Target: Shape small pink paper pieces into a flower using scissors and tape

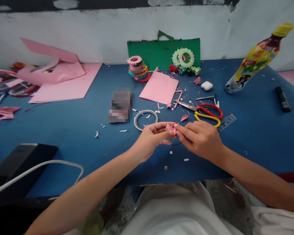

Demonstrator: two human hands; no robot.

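Between my two hands, above the near part of the blue table, is a small folded pink paper piece point(171, 128). My left hand point(152, 138) grips it from the left with thumb and fingers. From the right, my right hand point(202, 138) pinches its edge with thumb and forefinger; the fingertips partly hide the fold. Just behind my left hand lies a roll of tape point(135, 120). Scissors point(207, 112) with one red and one yellow handle rest behind my right hand. A smaller pink folded piece point(184, 117) and a pink paper square point(159, 87) lie beyond.
A yellow-capped bottle point(254, 62) stands at the back right, near a white earphone case point(207, 86). Stacked paper rings point(137, 69) and a green board point(153, 54) are at the back. Pink sheets point(61, 88) lie left, a black box point(26, 163) nearer. Paper scraps are scattered about.
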